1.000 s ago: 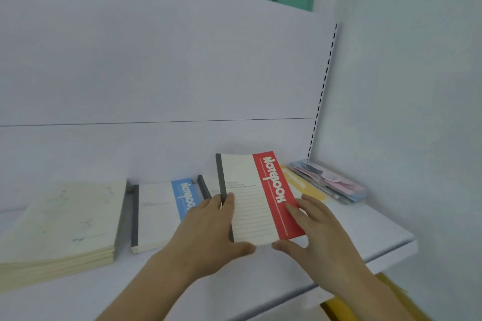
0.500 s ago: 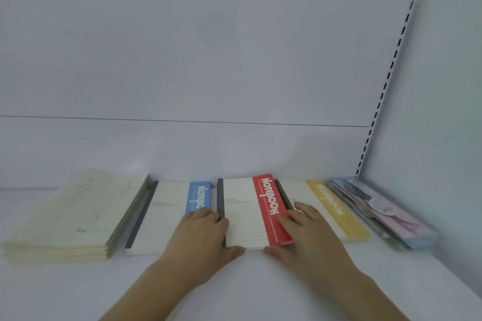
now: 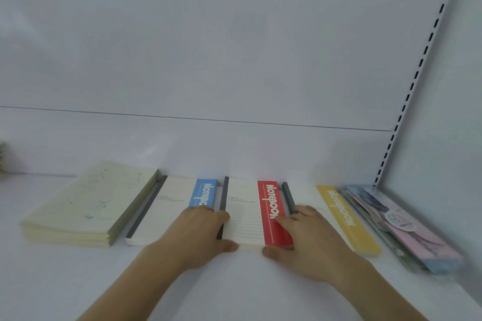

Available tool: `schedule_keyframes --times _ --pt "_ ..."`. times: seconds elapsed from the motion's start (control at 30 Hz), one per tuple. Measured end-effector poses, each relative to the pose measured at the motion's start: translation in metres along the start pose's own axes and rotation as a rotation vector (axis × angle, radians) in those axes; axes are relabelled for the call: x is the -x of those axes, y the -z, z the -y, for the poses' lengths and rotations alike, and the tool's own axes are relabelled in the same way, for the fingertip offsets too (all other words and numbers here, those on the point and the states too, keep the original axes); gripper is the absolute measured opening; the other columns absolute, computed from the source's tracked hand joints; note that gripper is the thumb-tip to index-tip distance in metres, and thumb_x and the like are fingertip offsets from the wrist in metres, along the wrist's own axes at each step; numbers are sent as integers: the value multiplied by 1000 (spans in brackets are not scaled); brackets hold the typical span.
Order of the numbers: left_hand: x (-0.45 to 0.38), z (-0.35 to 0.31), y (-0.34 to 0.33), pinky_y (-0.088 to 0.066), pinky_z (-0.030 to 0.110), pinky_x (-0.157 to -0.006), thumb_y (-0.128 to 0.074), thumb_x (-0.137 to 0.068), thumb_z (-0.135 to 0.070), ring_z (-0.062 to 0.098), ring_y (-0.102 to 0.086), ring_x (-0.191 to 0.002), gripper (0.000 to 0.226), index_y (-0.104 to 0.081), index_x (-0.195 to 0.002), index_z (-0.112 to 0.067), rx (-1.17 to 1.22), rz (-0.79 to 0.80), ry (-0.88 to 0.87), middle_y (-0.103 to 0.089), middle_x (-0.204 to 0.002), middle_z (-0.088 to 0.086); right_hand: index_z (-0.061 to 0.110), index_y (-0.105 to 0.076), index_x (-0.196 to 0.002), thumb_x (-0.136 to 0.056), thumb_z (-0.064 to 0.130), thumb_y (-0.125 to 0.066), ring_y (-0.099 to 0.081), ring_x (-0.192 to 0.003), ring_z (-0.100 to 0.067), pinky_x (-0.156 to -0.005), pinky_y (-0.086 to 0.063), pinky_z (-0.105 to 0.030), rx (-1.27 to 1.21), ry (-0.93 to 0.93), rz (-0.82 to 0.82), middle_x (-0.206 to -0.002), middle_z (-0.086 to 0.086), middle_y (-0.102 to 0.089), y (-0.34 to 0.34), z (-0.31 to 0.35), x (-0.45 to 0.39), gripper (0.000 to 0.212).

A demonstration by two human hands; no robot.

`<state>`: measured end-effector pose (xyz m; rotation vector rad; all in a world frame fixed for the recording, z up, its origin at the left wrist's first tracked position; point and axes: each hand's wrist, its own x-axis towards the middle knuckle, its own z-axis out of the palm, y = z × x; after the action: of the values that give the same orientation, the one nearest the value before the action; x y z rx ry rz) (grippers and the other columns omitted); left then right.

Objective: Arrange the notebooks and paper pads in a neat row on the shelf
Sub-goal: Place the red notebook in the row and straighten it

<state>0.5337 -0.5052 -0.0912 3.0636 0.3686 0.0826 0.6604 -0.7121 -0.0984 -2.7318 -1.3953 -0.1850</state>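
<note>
A red-striped notebook (image 3: 247,212) lies flat on the white shelf (image 3: 234,292), in a row between a blue-striped notebook (image 3: 173,206) and a yellow-striped notebook (image 3: 341,214). My left hand (image 3: 194,234) rests on its left edge and partly covers the blue one, with the thumb against the front edge. My right hand (image 3: 310,240) lies over its right edge and the yellow notebook's spine, thumb also at the front edge. A stack of pale green paper pads (image 3: 86,203) sits at the left end.
A pile of pastel pink and blue wrapped packs (image 3: 409,232) lies at the right end, near the side wall and the slotted upright (image 3: 407,96). The shelf's white back panel (image 3: 234,60) stands just behind the row.
The red notebook was held tilted above the shelf a second ago; it now lies flat in the row, and both hands have come down with it. My view has shifted to the left.
</note>
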Motion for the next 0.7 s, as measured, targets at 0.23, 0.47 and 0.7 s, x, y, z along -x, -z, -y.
schedule_keyframes --times 0.23,0.47,0.7 --pt "-5 0 5 -48 30 -83 -60 -84 -65 16 -54 -98 49 -55 -116 -28 49 77 17 -58 -108 -4 31 -56 -99 -71 81 -42 -43 -100 -16 -90 -39 -29 6 -27 38 -93 9 -54 8 2 -5 59" --pt "2 -6 7 -44 30 -90 -56 -87 -64 17 -50 -104 56 -50 -128 -27 3 51 28 -54 -109 -2 31 -51 -125 -75 82 -33 -40 -115 -16 -105 -31 -30 37 -17 12 -112 8 -55 3 4 1 74" --pt "16 -7 7 -36 29 -103 -53 -86 -70 15 -41 -123 65 -47 -137 -30 38 -103 2 -46 -128 -9 32 -39 -139 -78 83 -27 -28 -136 -20 -116 -20 -34 50 -45 -28 -133 9 -44 9 6 13 80"
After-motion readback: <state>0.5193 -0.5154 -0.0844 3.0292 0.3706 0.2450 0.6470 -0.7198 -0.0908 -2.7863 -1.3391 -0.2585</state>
